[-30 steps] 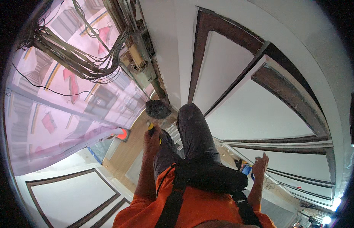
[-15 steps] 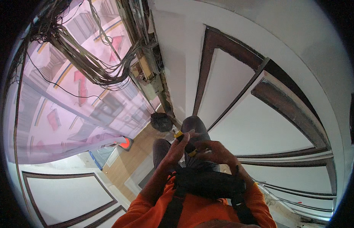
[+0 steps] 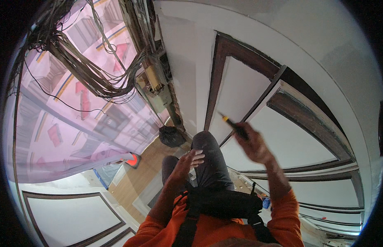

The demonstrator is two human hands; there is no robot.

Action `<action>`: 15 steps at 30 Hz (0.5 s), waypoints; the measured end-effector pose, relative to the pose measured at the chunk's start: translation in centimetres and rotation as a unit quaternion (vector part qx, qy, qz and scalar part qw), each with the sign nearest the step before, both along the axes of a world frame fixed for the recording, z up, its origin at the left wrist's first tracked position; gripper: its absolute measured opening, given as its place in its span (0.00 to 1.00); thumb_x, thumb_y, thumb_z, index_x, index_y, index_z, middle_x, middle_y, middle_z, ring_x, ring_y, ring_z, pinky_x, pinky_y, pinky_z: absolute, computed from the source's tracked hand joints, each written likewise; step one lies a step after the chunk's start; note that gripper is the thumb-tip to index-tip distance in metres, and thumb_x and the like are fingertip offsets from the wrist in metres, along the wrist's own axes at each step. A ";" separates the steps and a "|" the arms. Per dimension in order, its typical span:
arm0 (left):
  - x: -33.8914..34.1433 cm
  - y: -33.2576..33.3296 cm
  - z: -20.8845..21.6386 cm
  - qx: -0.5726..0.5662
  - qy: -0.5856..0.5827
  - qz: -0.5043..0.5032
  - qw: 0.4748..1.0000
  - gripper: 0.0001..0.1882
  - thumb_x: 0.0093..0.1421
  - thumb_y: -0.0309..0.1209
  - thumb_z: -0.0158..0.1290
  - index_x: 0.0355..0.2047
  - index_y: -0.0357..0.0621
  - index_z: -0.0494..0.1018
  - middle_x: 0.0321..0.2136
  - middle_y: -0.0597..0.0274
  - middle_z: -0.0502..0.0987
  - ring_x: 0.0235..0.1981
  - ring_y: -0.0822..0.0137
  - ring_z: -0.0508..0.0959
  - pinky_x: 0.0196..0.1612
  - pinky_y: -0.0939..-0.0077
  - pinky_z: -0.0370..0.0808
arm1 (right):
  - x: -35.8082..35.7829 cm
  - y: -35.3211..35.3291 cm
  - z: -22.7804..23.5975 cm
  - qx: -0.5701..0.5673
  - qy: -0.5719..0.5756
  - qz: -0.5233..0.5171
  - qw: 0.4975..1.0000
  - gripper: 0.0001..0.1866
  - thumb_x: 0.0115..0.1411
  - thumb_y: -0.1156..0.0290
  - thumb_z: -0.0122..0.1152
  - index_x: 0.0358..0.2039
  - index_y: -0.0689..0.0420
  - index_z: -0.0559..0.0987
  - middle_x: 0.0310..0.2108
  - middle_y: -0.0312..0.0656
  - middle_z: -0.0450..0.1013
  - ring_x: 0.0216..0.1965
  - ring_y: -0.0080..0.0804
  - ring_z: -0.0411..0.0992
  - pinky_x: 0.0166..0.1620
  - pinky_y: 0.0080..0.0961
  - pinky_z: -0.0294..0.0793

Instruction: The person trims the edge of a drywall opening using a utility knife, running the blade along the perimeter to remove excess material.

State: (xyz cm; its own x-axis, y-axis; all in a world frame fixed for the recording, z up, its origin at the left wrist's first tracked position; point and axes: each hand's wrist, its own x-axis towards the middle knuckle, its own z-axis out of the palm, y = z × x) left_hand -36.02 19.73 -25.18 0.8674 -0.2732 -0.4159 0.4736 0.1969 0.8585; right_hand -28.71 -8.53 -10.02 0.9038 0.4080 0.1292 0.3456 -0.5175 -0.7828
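My right grip, right of centre, is clamped on the tool: black handle, yellow band, thin end. Exact kind too blurred to tell. It sticks out of the grip toward upper left, so the thin end is the far end, handle end in my palm. Long axis runs diagonal, upper left to lower right, roughly in line with the forearm.

Left grip, just left of centre, sits lower and to the left, fingers apart, nothing seen in it. It's over my right leg; can't tell if touching. Right is the nearer one by far since it has the tool; left is near but apart from it.

Edges: thin end shows against the pale panel, between the brown trim on its left and the dark strip on its right. Strip passes behind the handle. Contact with the panel: can't tell from this angle. Bigger white panel spreads to the right of the grip, flat apart from its raised border.

Room: gap between my two grips, nothing in it but leg and panel. Below sits the waist pouch. Black bag lies on the floor beyond my knees, cables hang upper left, well apart from the tool.
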 end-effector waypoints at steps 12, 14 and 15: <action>-4.6 7.5 -17.1 0.418 -0.007 0.118 0.901 0.19 0.68 0.41 0.53 0.31 0.37 0.82 0.26 0.49 0.83 0.33 0.56 0.85 0.42 0.62 0.78 | 20.0 -5.4 17.5 -0.227 -0.343 -0.078 0.908 0.15 0.71 0.61 0.56 0.52 0.55 0.76 0.36 0.46 0.80 0.32 0.37 0.79 0.40 0.39 0.78; -4.2 6.6 -16.6 0.450 -0.018 0.148 0.880 0.18 0.67 0.41 0.53 0.31 0.37 0.81 0.27 0.48 0.83 0.32 0.55 0.85 0.41 0.60 0.78 | 22.5 -4.8 17.6 -0.262 -0.355 -0.080 0.894 0.15 0.71 0.62 0.57 0.53 0.54 0.77 0.37 0.45 0.81 0.32 0.39 0.79 0.40 0.40 0.79; -4.0 6.4 -16.3 0.466 -0.023 0.163 0.869 0.18 0.67 0.41 0.54 0.31 0.37 0.81 0.27 0.47 0.83 0.32 0.54 0.85 0.41 0.59 0.78 | 23.5 -4.5 17.5 -0.279 -0.361 -0.080 0.886 0.15 0.71 0.62 0.57 0.53 0.53 0.78 0.37 0.44 0.81 0.32 0.40 0.79 0.40 0.41 0.79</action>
State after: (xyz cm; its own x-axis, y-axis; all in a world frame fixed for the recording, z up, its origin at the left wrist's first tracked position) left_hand -40.04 26.09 -41.52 0.8568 0.4282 -0.2874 0.4843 -0.4767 0.7337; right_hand -5.24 -12.99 7.53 0.7201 0.4649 0.5152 0.5398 -0.8418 0.0051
